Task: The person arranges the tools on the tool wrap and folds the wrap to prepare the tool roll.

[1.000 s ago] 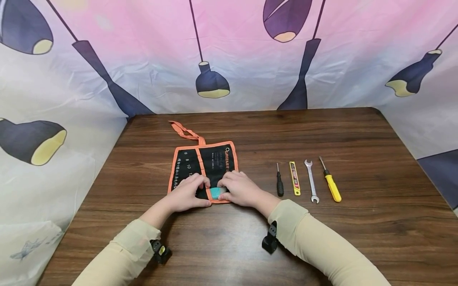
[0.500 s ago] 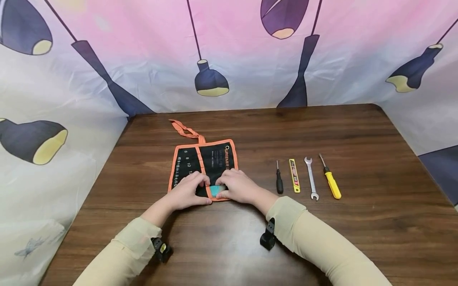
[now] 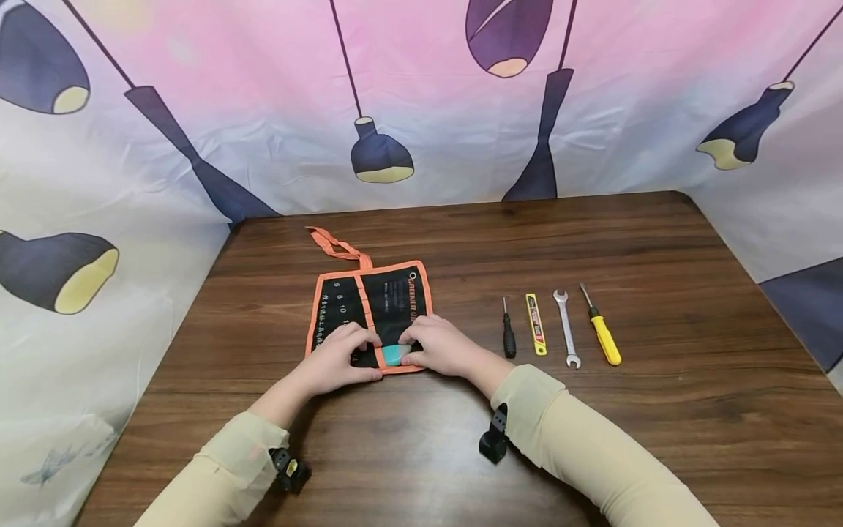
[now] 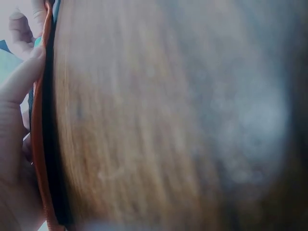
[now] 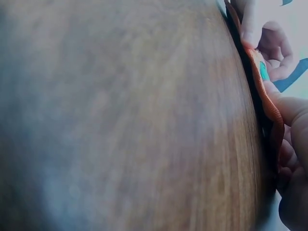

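Note:
A black tool pouch [image 3: 388,315] with orange edging lies flat on the table, left of the middle. A small teal, grey-ended object [image 3: 393,356] lies at its lower part, one end against the orange band; its kind is not clear. My right hand [image 3: 443,347] pinches this object between thumb and fingers and covers its grey end. My left hand [image 3: 337,359] holds the pouch beside the band, fingertips on the cloth and thumb along the near edge. In the right wrist view the teal object [image 5: 263,71] shows between both hands, above the orange edging [image 5: 262,91].
Right of the pouch lie, in a row, a black screwdriver [image 3: 508,333], a yellow flat pack [image 3: 536,324], an open-ended wrench [image 3: 567,328] and a yellow screwdriver [image 3: 604,333]. An orange strap [image 3: 339,245] trails from the pouch's far edge. A printed curtain [image 3: 448,146] hangs behind the table.
The head view has shifted slightly, so everything sits a little further left. Both hands keep nearly the same place on the pouch and the teal object.

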{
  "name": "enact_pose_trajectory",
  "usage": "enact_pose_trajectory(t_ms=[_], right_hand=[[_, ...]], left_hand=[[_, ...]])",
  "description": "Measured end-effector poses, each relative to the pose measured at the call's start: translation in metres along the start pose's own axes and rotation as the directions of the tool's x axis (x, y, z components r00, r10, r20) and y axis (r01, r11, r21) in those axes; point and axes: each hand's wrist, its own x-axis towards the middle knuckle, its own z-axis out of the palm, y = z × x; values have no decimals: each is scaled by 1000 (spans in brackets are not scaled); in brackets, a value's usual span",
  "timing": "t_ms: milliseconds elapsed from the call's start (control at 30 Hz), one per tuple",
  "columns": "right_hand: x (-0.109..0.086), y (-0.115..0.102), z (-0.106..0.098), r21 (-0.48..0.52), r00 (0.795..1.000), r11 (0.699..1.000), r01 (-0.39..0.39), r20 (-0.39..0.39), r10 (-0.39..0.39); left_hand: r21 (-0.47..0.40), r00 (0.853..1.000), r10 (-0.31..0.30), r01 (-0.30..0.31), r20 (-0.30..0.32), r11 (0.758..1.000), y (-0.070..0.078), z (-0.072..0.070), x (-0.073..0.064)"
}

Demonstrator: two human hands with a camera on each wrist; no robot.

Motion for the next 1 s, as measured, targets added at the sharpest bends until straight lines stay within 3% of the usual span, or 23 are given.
enact_pose_trajectory(t_ms=[167,467,733,1000], right_hand=[[-1,-1,-1,-44,1000,999,28,3,-28],[1,-8,-4,-88,998,994,63,-7,-64],[2,-7,-5,-56,999,997,52,20,-51],[-1,2,-14,-7,1000,1000,-2,-17,2]], left_hand=[[-13,1000,18,-19,-21,1000,2,3,2],[0,999,-3,3,-45,1000,3,3,2],[-28,999,-32,32,-1,999,1,-2,2],[83,1000,-26,25,12,996,-2,-3,4]])
